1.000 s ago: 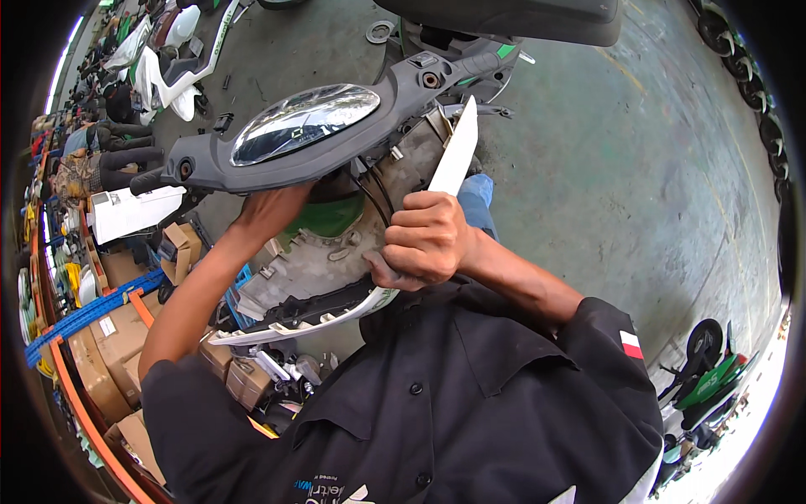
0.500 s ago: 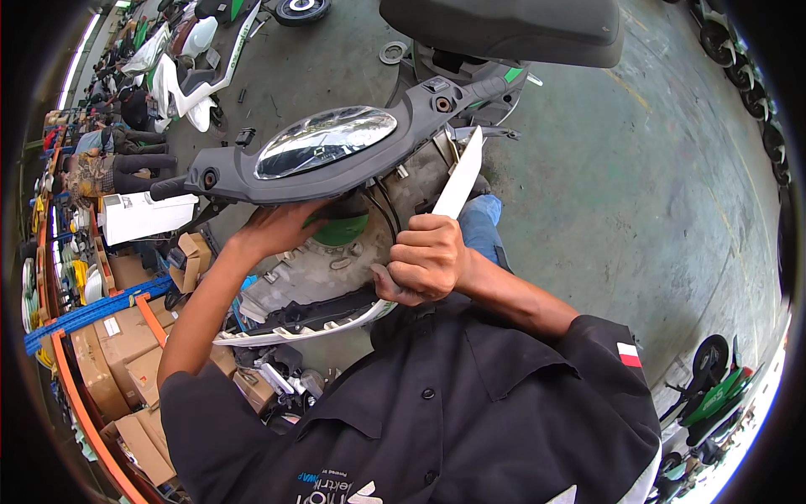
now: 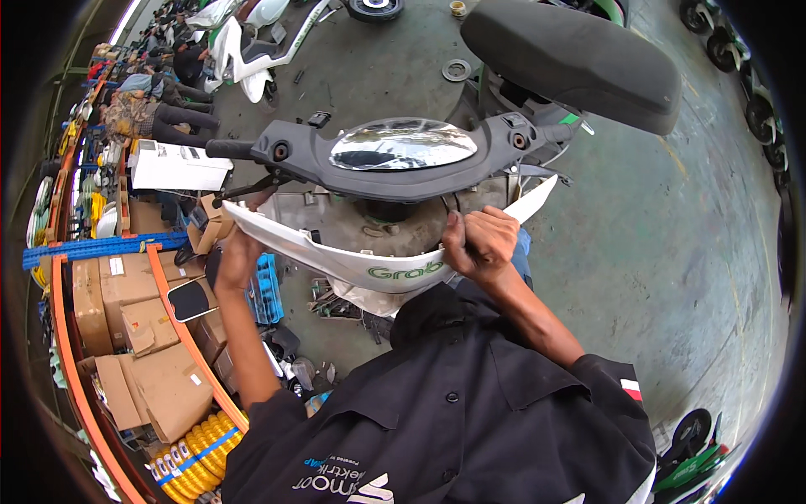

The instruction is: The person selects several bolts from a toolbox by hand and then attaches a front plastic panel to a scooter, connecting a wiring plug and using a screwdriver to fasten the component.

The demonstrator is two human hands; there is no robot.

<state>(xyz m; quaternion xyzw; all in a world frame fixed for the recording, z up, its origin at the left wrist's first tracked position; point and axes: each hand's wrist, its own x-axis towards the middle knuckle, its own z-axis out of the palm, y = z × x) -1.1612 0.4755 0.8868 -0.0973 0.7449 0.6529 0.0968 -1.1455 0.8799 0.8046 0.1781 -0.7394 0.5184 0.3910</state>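
A white curved scooter front panel [image 3: 336, 259] with green lettering is held level against my body, below the handlebar. At its left end my left hand [image 3: 238, 259] is closed round the edge, its fingertips partly hidden behind the panel. My right hand [image 3: 483, 244] grips the upper edge right of the lettering, fingers curled and thumb up. Just beyond the panel stands the scooter's dark grey handlebar cover [image 3: 311, 175] with a shiny headlight [image 3: 403, 144] in it. Between cover and panel, the dusty grey inner body [image 3: 336, 220] and a few dark cables show.
A black seat [image 3: 579, 63] rises behind the handlebar. On the left, orange and blue racking [image 3: 101, 250] holds cardboard boxes [image 3: 168, 386] and yellow coiled springs [image 3: 189, 454]. A blue crate [image 3: 267, 290] and loose parts lie on the floor. People and other scooters are farther off.
The panel has swung from a steep tilt to level across my front. My left hand has moved from under the handlebar to the panel's left end. My view has shifted leftward.
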